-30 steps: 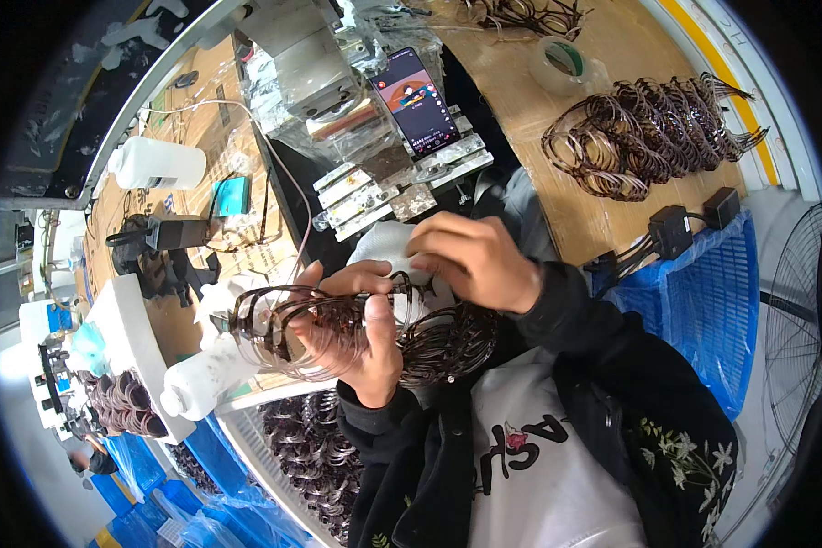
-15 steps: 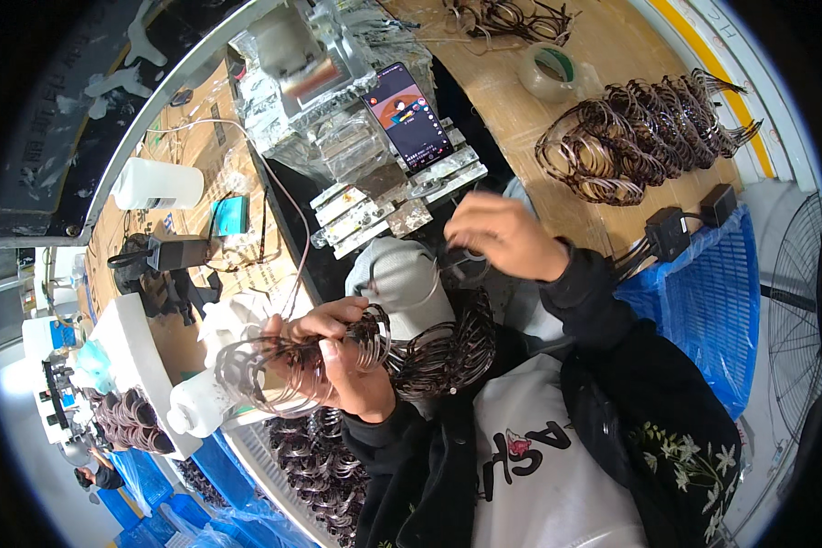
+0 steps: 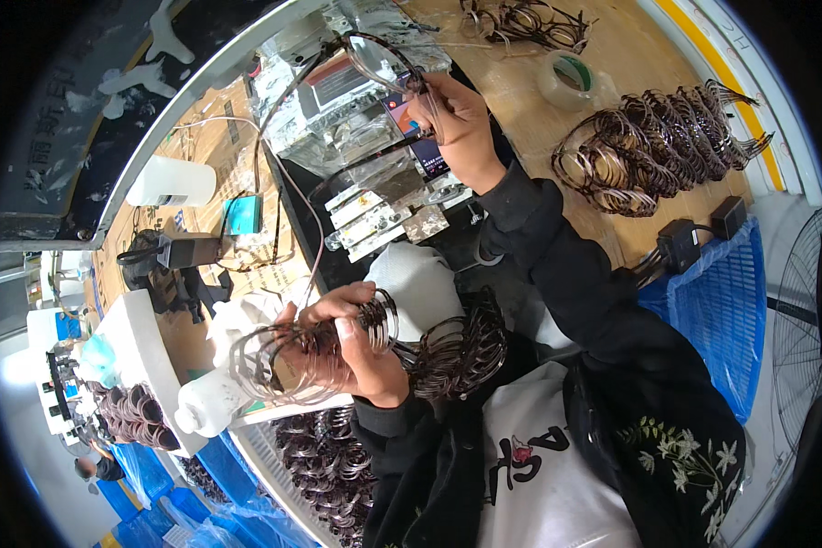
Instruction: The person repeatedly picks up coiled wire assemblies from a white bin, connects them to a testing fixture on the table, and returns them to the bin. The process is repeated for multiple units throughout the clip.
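**One eyeglass frame up, a whole bunch in the other hand**

So, two bare hands at work here. At 12 o'clock, a single dark brown eyeglass frame is pinched between the thumb and curled fingers of the right hand, its two temples spread out toward 10 and 8 o'clock from the grip. One phone is partly covered by that hand.

At 7 o'clock, a bunch of glasses frames is gripped in the left hand, thumb over it, fingers half curled. It's too tangled and blurry to be counted.

One lap bundle is seen just beside the left hand, toward its 3 o'clock. Two more piles are laid on the tabletop: a long row at 2 o'clock and a smaller heap at 1, with one tape roll between them. Two white bottles are spotted, an upper one at 10 and a lower one at 8.
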### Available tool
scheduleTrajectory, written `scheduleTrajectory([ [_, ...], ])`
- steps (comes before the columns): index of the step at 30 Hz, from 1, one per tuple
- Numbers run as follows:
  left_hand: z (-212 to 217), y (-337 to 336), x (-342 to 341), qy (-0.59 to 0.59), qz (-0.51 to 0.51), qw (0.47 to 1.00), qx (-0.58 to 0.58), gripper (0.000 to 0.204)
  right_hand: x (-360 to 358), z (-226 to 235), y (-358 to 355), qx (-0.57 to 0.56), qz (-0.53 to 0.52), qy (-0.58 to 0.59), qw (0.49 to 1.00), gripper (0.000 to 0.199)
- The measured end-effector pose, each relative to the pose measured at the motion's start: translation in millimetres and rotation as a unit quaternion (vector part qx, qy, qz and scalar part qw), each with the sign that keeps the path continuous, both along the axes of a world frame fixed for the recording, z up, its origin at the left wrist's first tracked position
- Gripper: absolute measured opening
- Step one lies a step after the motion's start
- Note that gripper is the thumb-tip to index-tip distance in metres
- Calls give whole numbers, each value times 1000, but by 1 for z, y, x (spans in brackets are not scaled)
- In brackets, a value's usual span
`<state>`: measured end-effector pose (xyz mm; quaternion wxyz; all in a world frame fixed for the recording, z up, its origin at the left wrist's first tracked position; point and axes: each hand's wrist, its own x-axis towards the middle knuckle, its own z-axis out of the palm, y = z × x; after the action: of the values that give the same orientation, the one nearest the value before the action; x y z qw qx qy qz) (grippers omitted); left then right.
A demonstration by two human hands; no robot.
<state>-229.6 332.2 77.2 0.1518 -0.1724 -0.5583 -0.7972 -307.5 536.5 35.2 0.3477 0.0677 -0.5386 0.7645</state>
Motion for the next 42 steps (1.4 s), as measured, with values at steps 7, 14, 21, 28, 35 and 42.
scheduleTrajectory([
  [7, 2, 14, -30, -43, 50, 997, -27, 44, -13, -17, -3, 59, -109, -30, 992, 19],
  [14, 2, 15, -46, -85, -24, 996, 30, 34, -8, -12, -5, 156, -170, -49, 972, 18],
  [21, 14, 3, -38, -230, -152, 942, 193, 94, 67, 19, -37, 194, -105, 79, 972, 15],
  [28, 32, 14, -7, -74, -130, 989, -9, 69, 108, 37, -74, 343, -161, 32, 925, 15],
  [35, 42, -5, 18, 23, -45, 997, -66, 64, 154, 42, -65, 330, -80, -78, 937, 26],
  [42, 34, -30, 0, -13, 58, 998, -32, 53, 186, 15, -45, 563, -32, -120, 817, 14],
])
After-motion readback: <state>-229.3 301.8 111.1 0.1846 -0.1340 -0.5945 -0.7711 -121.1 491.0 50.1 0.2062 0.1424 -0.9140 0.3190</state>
